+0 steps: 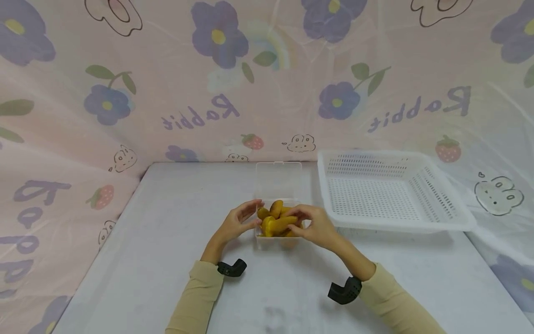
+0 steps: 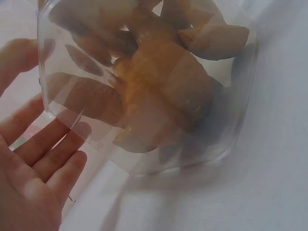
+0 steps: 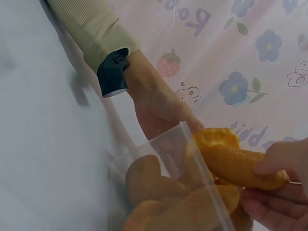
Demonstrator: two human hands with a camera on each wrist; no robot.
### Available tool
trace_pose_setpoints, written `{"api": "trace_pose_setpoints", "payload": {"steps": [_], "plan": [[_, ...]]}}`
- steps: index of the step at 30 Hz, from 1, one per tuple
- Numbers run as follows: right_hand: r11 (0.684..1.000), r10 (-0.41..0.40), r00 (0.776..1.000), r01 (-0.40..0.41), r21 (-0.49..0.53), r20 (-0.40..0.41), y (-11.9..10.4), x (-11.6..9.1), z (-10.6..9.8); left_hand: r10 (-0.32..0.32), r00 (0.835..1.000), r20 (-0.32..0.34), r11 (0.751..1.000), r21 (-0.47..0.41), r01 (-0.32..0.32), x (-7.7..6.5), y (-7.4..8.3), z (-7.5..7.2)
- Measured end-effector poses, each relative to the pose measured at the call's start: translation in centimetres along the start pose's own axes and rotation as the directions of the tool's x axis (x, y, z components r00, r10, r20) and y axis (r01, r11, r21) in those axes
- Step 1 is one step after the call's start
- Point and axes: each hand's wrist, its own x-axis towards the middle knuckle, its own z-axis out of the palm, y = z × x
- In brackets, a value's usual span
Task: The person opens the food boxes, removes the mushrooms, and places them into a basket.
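A small clear plastic box (image 1: 275, 242), its lid (image 1: 278, 180) swung up at the back, holds several yellow-orange mushrooms (image 1: 276, 208) with rounded caps and thick stems. My right hand (image 1: 319, 227) reaches in from the right. Between thumb and fingers it pinches the stem of one mushroom (image 3: 240, 166), held at the top of the pile with its bright ruffled cap to the left. At the box's left side is my left hand (image 1: 233, 225), fingers extended along the wall. In the left wrist view its fingertips show at the clear plastic, with mushrooms (image 2: 163, 91) visible through it.
To the right of the box stands a large white perforated basket (image 1: 400, 226) on the white table (image 1: 175, 232). A printed curtain (image 1: 267, 93) with flowers and rabbits rises behind the table and along its sides. Each wrist wears a black camera mount (image 1: 345, 290).
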Motion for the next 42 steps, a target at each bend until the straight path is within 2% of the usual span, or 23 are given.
{"api": "trace_pose_setpoints", "payload": {"steps": [7,11,15,19,25,29,34,42], "plan": [[1.0,0.009,0.999,-0.008,0.023,-0.035,-0.3,-0.4,-1.0,0.01,1.0,0.001,1.0,0.005,-0.01,0.2,-0.1,0.1],[0.999,-0.021,0.998,0.023,0.04,-0.051,-0.2,-0.6,-1.4,0.009,1.0,-0.003,1.0,-0.004,-0.009,0.2,-0.1,0.1],[0.996,-0.069,0.993,0.074,0.047,-0.1,-0.1,-0.9,-2.0,0.02,1.0,-0.003,1.0,-0.003,-0.02,0.1,-0.2,0.1],[0.996,-0.059,0.986,0.068,0.055,-0.157,0.2,-1.2,-3.0,0.033,0.999,-0.006,0.999,-0.004,-0.033,0.1,-0.5,0.0],[0.998,-0.004,0.967,0.021,0.064,-0.254,1.0,-2.0,-5.2,0.044,0.999,-0.006,0.999,-0.009,-0.044,0.1,-0.3,0.1],[0.997,0.03,0.95,-0.008,0.071,-0.31,1.4,-2.6,-6.7,0.026,1.0,-0.01,1.0,-0.005,-0.026,0.0,-0.1,0.2],[0.994,0.098,0.928,-0.073,0.084,-0.36,2.2,-3.4,-8.8,0.026,1.0,-0.01,1.0,-0.005,-0.026,-0.1,0.0,0.2],[0.981,0.191,0.889,-0.188,0.047,-0.416,4.2,-4.6,-11.4,0.03,0.999,-0.014,1.0,-0.005,-0.03,0.1,-0.3,0.2]]}}
